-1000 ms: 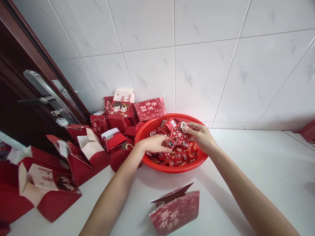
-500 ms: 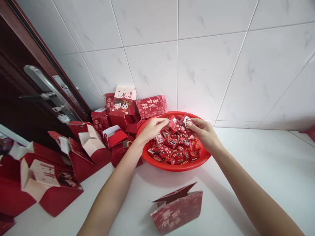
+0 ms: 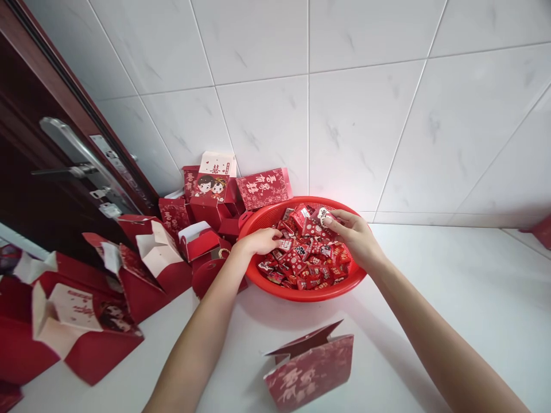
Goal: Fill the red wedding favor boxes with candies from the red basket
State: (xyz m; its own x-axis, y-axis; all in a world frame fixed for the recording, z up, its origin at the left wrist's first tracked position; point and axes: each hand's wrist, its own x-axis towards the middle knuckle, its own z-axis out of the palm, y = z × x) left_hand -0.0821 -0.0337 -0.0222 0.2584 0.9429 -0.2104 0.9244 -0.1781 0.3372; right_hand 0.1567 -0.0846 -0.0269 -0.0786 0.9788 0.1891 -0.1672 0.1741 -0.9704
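A red plastic basket (image 3: 310,295) holds many small red-wrapped candies (image 3: 314,258). My right hand (image 3: 350,232) is over its right side, thumb and fingers closed on a candy packet (image 3: 323,218) with a pale printed patch. On the left side of the basket, my left hand (image 3: 264,241) has its fingertips down among the candies, at a packet with a pale label (image 3: 284,245). Its fingers are bent together, and some are hidden. Nearer to me, a red gift box (image 3: 312,370) stands with its top flaps apart.
Several red gift boxes (image 3: 101,350) with raised flaps crowd the left of the white tabletop (image 3: 434,298). More boxes (image 3: 215,189) lean at the tiled wall (image 3: 267,120) behind the basket. A dark door with a metal handle (image 3: 81,155) is at far left.
My left hand has moved down and left, from the upper packets to the left part of the candy heap. My right hand stays nearly in place, still with its packet.
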